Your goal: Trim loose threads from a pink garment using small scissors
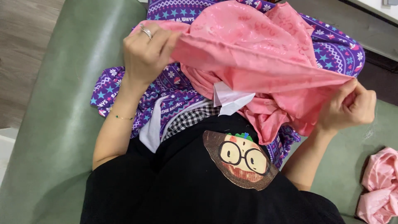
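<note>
Head view: the left hand (145, 54), upper left of centre, is closed around one end of the pink cloth (257, 54), fingers curled over the edge, a ring on one finger and a thin bracelet at the wrist. The right hand (350, 105), at the right edge, is pinched tight on the other end of the same cloth, fingers folded into a near fist. Between the two hands the cloth's edge runs taut, slanting down from upper left to right; the rest of it bunches above and hangs below in the upper middle of the frame. A white tag (230, 99) shows just under the stretched edge, at centre. Beneath the cloth lies a purple garment (331, 45) with stars, spread from upper right to middle left, with a checked piece (190, 118) and a white piece (151, 128) tucked against it. All rest on a green surface (62, 124). A black shirt (186, 186) with a round cartoon print fills the bottom. A second pink bundle (379, 186) lies at lower right, well apart from the hands.
</note>
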